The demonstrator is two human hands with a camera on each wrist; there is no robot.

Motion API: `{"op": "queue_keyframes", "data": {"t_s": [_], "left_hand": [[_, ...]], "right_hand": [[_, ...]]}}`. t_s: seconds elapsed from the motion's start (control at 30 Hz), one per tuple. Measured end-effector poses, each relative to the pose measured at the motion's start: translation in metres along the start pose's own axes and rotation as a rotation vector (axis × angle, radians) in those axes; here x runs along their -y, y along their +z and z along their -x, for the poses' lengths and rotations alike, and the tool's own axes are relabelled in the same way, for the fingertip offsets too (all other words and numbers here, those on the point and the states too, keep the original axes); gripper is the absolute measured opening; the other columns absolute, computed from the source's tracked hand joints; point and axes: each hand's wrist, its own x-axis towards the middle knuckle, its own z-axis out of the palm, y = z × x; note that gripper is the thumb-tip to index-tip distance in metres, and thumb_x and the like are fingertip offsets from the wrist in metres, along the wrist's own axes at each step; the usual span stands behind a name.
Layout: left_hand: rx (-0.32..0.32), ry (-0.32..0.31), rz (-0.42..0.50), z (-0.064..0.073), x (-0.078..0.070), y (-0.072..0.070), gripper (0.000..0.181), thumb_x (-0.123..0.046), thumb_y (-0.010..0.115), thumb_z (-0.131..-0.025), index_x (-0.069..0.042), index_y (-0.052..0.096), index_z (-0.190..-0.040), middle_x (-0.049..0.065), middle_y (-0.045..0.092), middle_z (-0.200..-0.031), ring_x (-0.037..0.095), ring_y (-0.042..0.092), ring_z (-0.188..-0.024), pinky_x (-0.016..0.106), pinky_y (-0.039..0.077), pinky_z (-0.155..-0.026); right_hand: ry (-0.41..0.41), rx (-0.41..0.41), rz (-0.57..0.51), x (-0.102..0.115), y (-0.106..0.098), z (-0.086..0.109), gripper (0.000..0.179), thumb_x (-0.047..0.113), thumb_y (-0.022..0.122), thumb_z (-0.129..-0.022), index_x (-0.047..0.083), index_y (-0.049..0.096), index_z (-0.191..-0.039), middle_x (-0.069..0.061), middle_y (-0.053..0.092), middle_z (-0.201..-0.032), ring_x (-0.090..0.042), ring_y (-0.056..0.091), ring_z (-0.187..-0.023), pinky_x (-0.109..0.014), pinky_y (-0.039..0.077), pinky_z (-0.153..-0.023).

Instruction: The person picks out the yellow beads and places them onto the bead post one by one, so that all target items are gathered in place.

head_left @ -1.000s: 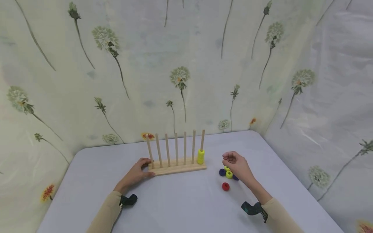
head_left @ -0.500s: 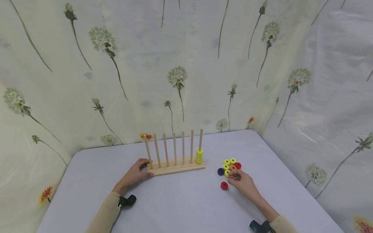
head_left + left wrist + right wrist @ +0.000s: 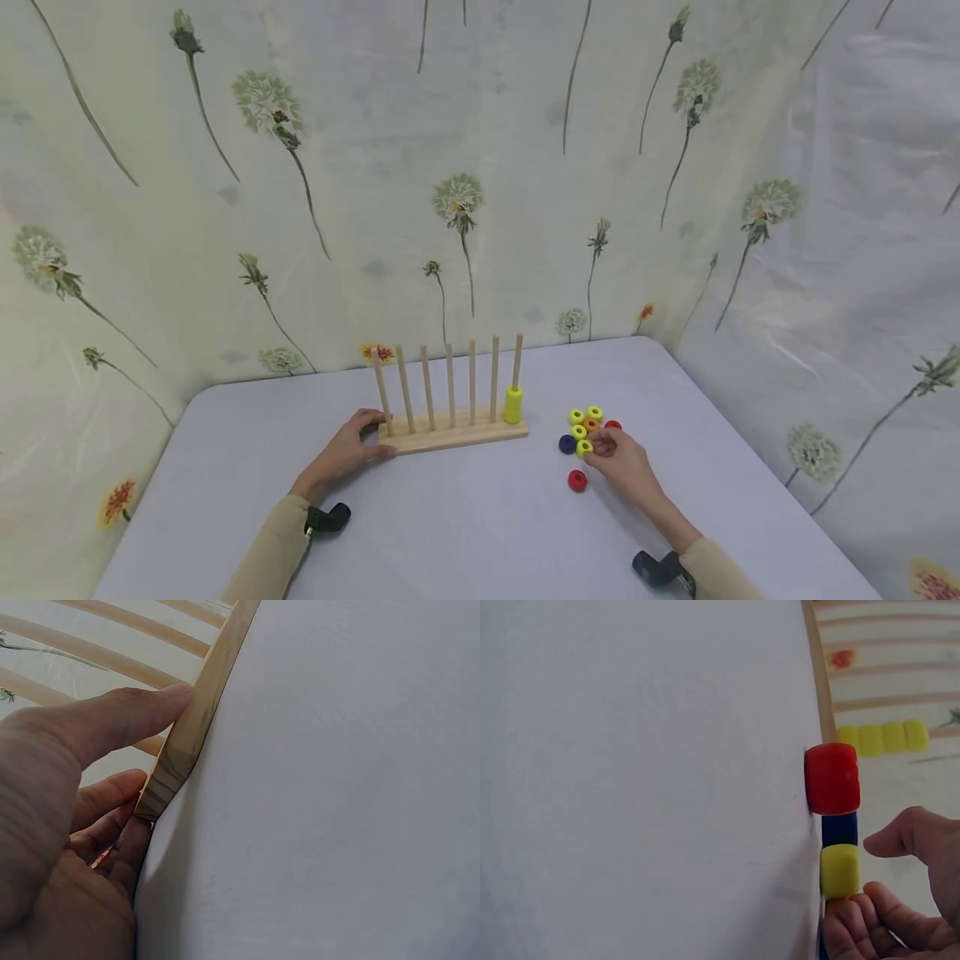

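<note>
My left hand (image 3: 347,448) grips the left end of a wooden peg stand (image 3: 465,433), thumb on its front edge and fingers behind in the left wrist view. Several beads, all yellow (image 3: 513,405), are stacked on the rightmost peg; the other pegs are bare. To the right, my right hand (image 3: 628,472) is beside a cluster of loose beads. Its thumb and index finger are apart near the front yellow bead (image 3: 839,871), and its other fingertips (image 3: 844,919) are right by that bead. A dark blue bead (image 3: 567,444) and an orange bead (image 3: 591,425) lie close by.
A red bead (image 3: 577,481) lies in front of the cluster, and another red bead (image 3: 613,425) is partly hidden behind my right hand. More yellow beads (image 3: 576,417) are at the back of the cluster. A flowered curtain (image 3: 360,208) rises behind the white table (image 3: 450,533).
My right hand has come down from above the cluster to its front right side. Most recently, the orange and back yellow beads have shifted slightly left. My left hand stays on the stand.
</note>
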Motion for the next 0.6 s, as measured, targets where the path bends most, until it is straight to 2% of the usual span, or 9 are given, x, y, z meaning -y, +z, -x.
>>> {"op": "queue_keyframes", "data": {"t_s": [0.07, 0.33, 0.6], "left_hand": [[0.001, 0.008, -0.005, -0.0004, 0.0006, 0.0003, 0.059, -0.035, 0.081, -0.077, -0.006, 0.058, -0.123, 0.012, 0.051, -0.131, 0.033, 0.048, -0.127, 0.052, 0.036, -0.109], [0.007, -0.025, 0.040, 0.0002, 0.0013, 0.0011, 0.059, -0.032, 0.083, -0.074, -0.008, 0.059, -0.122, 0.009, 0.051, -0.130, 0.031, 0.046, -0.128, 0.049, 0.034, -0.111], [-0.007, -0.021, 0.027, -0.0012, 0.0008, 0.0009, 0.057, -0.030, 0.083, -0.075, -0.006, 0.059, -0.122, 0.010, 0.051, -0.131, 0.032, 0.047, -0.128, 0.050, 0.034, -0.111]], "right_hand": [[-0.005, -0.001, 0.013, 0.0006, 0.0015, -0.0037, 0.036, 0.014, 0.073, -0.080, 0.002, 0.059, -0.111, -0.011, 0.063, -0.103, -0.020, 0.060, -0.092, -0.028, 0.055, -0.078], [-0.020, 0.019, 0.055, 0.0046, 0.0031, -0.0071, 0.035, 0.012, 0.075, -0.078, 0.001, 0.059, -0.107, -0.009, 0.062, -0.099, -0.018, 0.059, -0.087, -0.029, 0.053, -0.075], [-0.045, 0.019, 0.084, 0.0053, 0.0023, -0.0075, 0.033, 0.013, 0.076, -0.079, 0.002, 0.060, -0.106, -0.008, 0.063, -0.097, -0.017, 0.058, -0.085, -0.026, 0.052, -0.070]]}}
